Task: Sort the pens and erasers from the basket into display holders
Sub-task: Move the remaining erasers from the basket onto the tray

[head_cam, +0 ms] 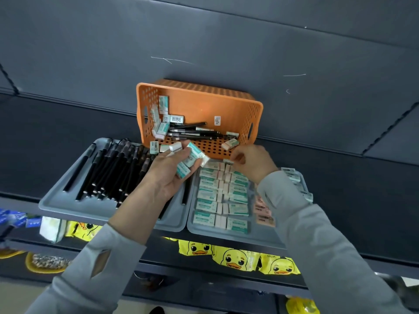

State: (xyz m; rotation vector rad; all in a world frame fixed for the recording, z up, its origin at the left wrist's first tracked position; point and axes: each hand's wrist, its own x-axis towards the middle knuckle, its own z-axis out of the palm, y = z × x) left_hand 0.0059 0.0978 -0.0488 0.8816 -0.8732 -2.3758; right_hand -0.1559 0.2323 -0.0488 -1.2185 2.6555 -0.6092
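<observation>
Erasers (189, 160): a handful gripped in left hand (169, 175), above the near corner of the basket. Right hand (251, 163) pinches one eraser (228, 161) at the far end of the eraser tray (238, 236), whose rows look mostly filled. Pen tray (56, 205) holds many black pens (113, 173). Orange basket (204, 103), tipped on the shelf, has several more pens and loose erasers left; past halfway, I'd judge. Barcode sticker (177, 119) shows; eraser print too small to read.
</observation>
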